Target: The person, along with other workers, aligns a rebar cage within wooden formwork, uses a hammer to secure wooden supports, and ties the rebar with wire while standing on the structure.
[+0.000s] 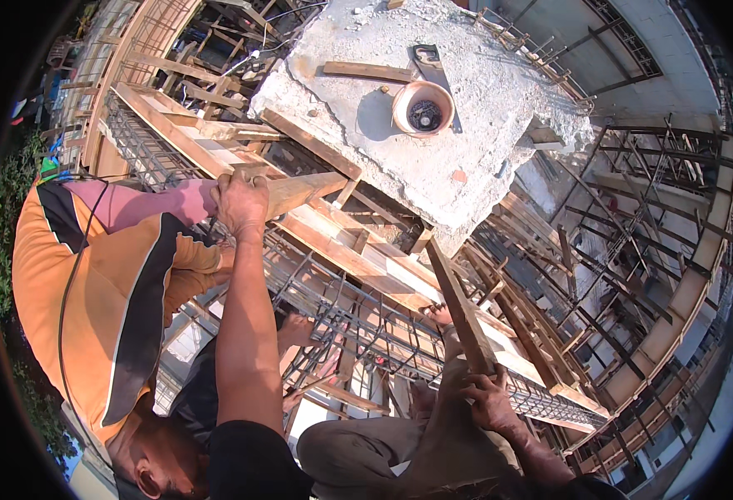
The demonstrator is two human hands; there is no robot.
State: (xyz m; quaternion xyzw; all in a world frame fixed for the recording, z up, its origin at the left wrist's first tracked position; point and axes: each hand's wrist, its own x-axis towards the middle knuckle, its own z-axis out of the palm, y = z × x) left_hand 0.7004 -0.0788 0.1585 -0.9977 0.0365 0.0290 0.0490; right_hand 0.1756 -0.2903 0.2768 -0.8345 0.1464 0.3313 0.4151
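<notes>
At the lower right of the frame, the right hand (489, 402) has its fingers grasping the lower end of a plank (458, 308), which slants up to the middle. Left of centre, the left hand (244, 202) has its fingers curled over the left end of a short board (308, 192). A co-worker in an orange shirt (91, 283) leans in at the left, and another person's hand (297, 331) is near a rebar cage (350, 315) at lower centre. Beyond the cage, wooden formwork (325, 237) crosses diagonally. Farther off, a rough concrete slab (500, 92) fills the upper middle, carrying a pale bucket (433, 88) with dark contents, a saw (435, 73) just beside it, and a timber piece (368, 72). Foliage (16, 204) edges the far left.
</notes>
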